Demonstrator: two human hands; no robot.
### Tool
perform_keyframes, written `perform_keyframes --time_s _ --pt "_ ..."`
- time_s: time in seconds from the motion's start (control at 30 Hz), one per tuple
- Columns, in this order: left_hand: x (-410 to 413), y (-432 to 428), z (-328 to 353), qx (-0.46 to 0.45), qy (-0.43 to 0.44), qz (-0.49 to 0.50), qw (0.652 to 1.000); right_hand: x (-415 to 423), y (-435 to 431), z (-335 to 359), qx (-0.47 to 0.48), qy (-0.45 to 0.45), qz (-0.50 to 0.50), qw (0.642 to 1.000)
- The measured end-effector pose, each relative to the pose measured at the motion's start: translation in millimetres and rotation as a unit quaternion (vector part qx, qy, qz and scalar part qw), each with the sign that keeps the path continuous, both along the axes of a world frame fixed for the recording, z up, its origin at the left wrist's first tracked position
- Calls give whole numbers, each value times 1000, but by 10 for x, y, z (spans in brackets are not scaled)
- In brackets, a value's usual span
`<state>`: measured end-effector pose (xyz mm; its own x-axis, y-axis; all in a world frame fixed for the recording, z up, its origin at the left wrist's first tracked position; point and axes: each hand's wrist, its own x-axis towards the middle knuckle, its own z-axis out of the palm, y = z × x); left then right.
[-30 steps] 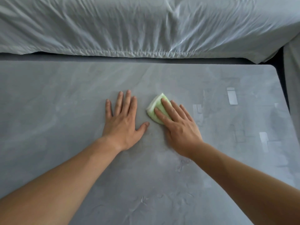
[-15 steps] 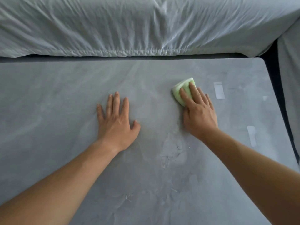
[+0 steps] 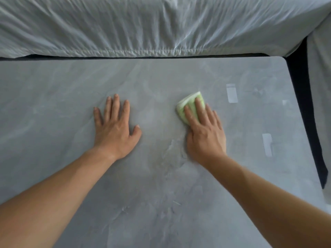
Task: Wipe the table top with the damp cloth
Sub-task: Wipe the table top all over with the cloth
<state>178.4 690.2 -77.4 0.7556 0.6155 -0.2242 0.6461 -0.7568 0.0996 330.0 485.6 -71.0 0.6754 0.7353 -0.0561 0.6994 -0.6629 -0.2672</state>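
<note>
A folded light-green cloth (image 3: 189, 106) lies on the grey marbled table top (image 3: 161, 194), right of centre. My right hand (image 3: 204, 133) presses flat on it, fingers stretched over the cloth, whose near part is hidden under them. My left hand (image 3: 114, 127) rests palm down on the bare table, fingers spread, holding nothing, about a hand's width left of the cloth. A faint damp smear (image 3: 174, 153) shows on the table beside my right wrist.
A sofa under a wrinkled white sheet (image 3: 161, 25) runs along the table's far edge. A dark gap (image 3: 304, 104) borders the table's right edge, with more sheet-covered furniture (image 3: 320, 77) beyond. Pale rectangular reflections (image 3: 232, 93) lie on the table's right part.
My right hand slid the cloth from beside my left hand rightward and away, then drew it back a little toward me. My left hand has stayed flat in place.
</note>
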Motion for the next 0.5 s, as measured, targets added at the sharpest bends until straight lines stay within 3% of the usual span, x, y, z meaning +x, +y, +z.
perform_keyframes --time_s 0.13,0.33,0.5 --pt "-32 32 22 -13 -4 -6 1000 -260 -152 -30 -3 3 134 991" --pt "-254 124 26 -20 -71 -47 996 69 99 -26 5 2 -13 1000" --pt "-477 143 -13 -10 -31 -25 999 -407 -30 -48 10 -12 90 996"
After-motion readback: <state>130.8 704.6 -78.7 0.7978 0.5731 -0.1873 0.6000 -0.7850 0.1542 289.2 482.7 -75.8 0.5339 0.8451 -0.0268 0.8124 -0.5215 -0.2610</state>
